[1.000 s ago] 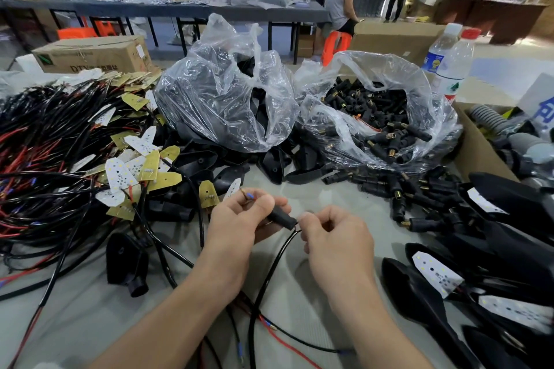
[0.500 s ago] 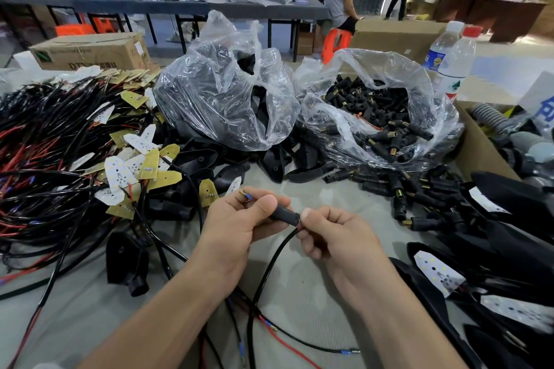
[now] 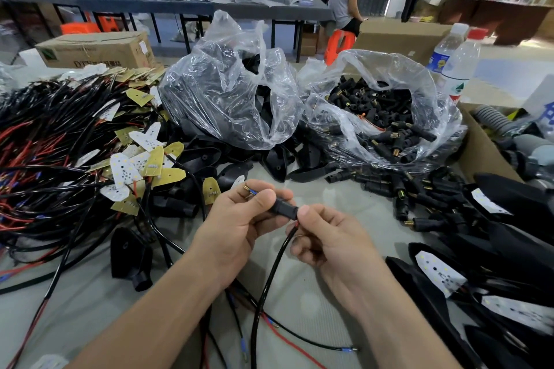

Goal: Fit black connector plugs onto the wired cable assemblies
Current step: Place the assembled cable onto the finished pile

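My left hand [image 3: 239,219] pinches a black connector plug [image 3: 283,209] between thumb and fingers; a blue-sleeved wire tip with a brass end [image 3: 249,190] sticks out above the thumb. My right hand [image 3: 326,237] pinches the black cable [image 3: 271,272] just below the plug, where a bit of red wire shows. The cable runs down toward me between both forearms. More black plugs with brass ends fill an open clear bag [image 3: 380,117] at the back right, and some lie loose [image 3: 398,189] in front of it.
A tangled heap of black and red wired cables with LED boards [image 3: 69,153] covers the left. A second plastic bag of black housings [image 3: 227,90] stands in the middle. Black housings [image 3: 494,249] lie at the right, beside a cardboard box [image 3: 482,147] and water bottles [image 3: 457,66].
My right hand has shifted slightly along the cable under the plug, its fingers now curled closer around it. My left hand keeps its hold on the plug in nearly the same place.
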Demonstrator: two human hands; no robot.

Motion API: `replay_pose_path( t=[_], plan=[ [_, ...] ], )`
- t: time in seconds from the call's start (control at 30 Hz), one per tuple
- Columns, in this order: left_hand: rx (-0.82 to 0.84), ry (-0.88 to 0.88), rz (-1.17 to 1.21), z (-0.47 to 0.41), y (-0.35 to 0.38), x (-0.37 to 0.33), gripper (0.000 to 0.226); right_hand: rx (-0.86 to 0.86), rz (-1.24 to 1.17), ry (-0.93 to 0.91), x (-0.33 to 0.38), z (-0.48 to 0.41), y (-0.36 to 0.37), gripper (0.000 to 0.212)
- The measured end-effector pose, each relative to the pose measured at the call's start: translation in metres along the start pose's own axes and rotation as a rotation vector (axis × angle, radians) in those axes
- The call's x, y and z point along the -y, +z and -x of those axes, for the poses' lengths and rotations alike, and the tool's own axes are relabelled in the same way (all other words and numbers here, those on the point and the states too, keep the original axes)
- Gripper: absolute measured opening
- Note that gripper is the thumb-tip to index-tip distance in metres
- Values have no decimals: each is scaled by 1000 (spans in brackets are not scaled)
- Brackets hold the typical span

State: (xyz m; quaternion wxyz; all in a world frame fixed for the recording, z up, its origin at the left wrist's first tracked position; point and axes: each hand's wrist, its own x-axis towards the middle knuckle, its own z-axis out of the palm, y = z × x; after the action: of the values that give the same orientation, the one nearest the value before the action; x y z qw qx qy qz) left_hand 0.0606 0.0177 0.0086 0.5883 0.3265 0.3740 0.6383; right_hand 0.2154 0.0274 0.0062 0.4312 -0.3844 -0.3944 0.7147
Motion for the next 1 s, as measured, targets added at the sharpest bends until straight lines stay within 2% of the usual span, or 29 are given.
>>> replay_pose_path(
  t=[0.1, 0.17, 0.23, 0.33, 0.43, 0.57, 0.7, 0.77, 0.9, 1.0],
  plan=[
    [-20, 19, -8, -1, 1, 1, 16, 0, 64, 19, 1, 2, 0, 26],
    [-43, 37, -20, -1, 1, 3, 15, 90, 24, 93, 5, 4, -2, 31],
    [-59, 44, -28, 0, 1, 4, 12, 148, 6, 105, 8, 6, -5, 27],
    [-24, 22, -58, 1, 1, 3, 12, 66, 90, 39, 4, 5, -7, 16],
    [21, -7, -54, 2, 2, 1, 13, -23, 183, -14, -1, 3, -5, 26],
    [27, -8, -104, 2, -1, -1, 14, -35, 268, -31, 2, 3, -9, 29],
    [-45, -1, -136, 1, -1, 0, 25, -84, 368, -93, 2, 2, -13, 3],
    [-57, 0, -127, 1, -2, 0, 28, -77, 429, -134, -1, 1, -11, 15],
    [-43, -4, -196, 0, -6, -1, 32, -79, 575, -235, -5, 0, -4, 24],
    [-4, -15, -222, 0, -8, -1, 29, -69, 664, -238, -9, -1, 2, 14]
  ],
)
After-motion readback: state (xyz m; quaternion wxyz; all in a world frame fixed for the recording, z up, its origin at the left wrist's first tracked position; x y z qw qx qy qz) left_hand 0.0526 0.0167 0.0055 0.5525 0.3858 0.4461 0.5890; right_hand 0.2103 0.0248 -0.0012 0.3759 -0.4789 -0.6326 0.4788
